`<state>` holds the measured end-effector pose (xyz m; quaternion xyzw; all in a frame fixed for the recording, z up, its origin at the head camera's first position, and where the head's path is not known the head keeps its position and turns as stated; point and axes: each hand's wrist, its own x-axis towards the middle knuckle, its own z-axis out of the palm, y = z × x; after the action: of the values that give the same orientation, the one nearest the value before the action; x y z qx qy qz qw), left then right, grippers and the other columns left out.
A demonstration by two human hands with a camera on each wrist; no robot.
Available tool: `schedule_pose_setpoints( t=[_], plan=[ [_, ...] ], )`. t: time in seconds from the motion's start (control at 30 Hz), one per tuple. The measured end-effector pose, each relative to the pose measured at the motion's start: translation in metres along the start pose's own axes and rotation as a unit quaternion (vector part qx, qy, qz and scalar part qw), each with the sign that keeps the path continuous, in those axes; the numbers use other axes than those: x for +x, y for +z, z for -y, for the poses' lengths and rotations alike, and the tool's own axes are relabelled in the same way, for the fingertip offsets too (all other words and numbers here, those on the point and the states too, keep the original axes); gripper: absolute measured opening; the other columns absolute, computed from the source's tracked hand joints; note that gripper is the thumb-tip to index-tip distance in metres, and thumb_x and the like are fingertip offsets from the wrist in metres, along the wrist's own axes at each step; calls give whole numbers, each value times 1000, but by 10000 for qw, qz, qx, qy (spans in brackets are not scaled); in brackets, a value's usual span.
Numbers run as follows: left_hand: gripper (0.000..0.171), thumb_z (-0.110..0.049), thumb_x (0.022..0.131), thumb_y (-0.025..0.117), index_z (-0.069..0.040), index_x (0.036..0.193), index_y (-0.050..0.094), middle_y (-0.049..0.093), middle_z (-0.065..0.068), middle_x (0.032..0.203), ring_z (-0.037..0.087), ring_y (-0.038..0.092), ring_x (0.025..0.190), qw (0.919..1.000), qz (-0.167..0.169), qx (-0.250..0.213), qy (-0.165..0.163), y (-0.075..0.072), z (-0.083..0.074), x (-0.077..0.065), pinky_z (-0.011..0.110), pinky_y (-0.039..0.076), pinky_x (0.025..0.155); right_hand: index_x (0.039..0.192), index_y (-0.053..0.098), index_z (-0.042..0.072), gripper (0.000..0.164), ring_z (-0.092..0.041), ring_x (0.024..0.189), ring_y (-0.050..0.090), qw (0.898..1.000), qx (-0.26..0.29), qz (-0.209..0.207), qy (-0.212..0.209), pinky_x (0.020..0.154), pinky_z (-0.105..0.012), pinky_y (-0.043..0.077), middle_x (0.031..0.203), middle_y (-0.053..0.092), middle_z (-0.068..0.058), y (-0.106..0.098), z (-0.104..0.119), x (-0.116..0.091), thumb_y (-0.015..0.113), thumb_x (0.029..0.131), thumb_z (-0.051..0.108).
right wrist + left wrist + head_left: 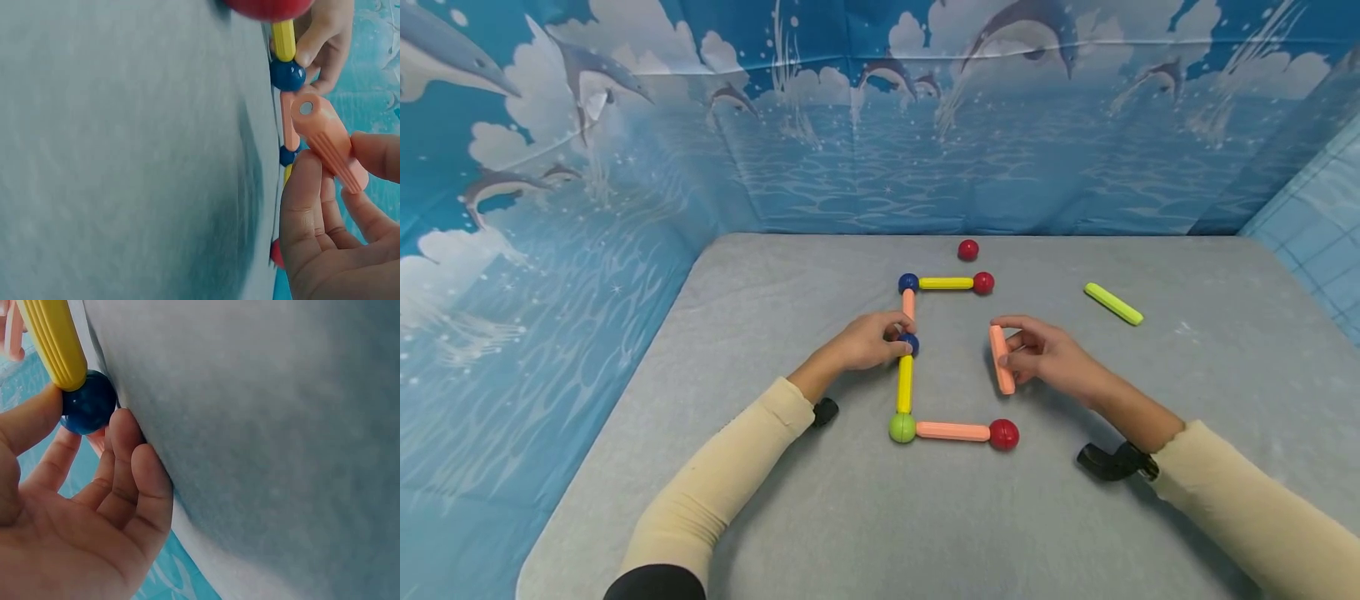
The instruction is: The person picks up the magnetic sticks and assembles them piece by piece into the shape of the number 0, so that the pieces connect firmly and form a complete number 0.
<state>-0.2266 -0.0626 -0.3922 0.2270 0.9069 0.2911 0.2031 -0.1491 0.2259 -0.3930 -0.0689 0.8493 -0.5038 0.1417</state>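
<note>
My left hand (868, 340) pinches the middle blue ball (913, 342) between thumb and fingers; the left wrist view shows a yellow rod (55, 340) meeting that ball. Joined to it is a chain on the table: a salmon rod (909, 303) up to another blue ball (908, 283), then a yellow rod (946, 283) and red ball (983, 283). Below, the yellow rod ends at a green ball (902, 427), followed by a salmon rod (953, 431) and red ball (1003, 434). To the chain's right, my right hand (1051, 357) holds a loose salmon rod (1002, 362), its round metallic end visible.
A loose red ball (967, 250) lies near the back edge of the grey table (805, 517). Farther right is a yellow-green rod (1113, 304). A dolphin-printed blue curtain (850, 167) hangs behind and to the left.
</note>
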Motion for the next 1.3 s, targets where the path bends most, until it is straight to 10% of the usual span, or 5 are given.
schedule_pose_setpoints(
  t=[1.3],
  plan=[
    [27, -25, 97, 65, -22, 124, 60, 64, 6, 113, 20, 57, 89, 10000, -14, -47, -42, 0, -1, 0, 27, 47, 71, 147, 37, 4, 61, -17, 85, 66, 9981, 365, 355, 359, 77, -28, 60, 111, 60, -17, 17, -9, -9, 66, 95, 18]
  ],
)
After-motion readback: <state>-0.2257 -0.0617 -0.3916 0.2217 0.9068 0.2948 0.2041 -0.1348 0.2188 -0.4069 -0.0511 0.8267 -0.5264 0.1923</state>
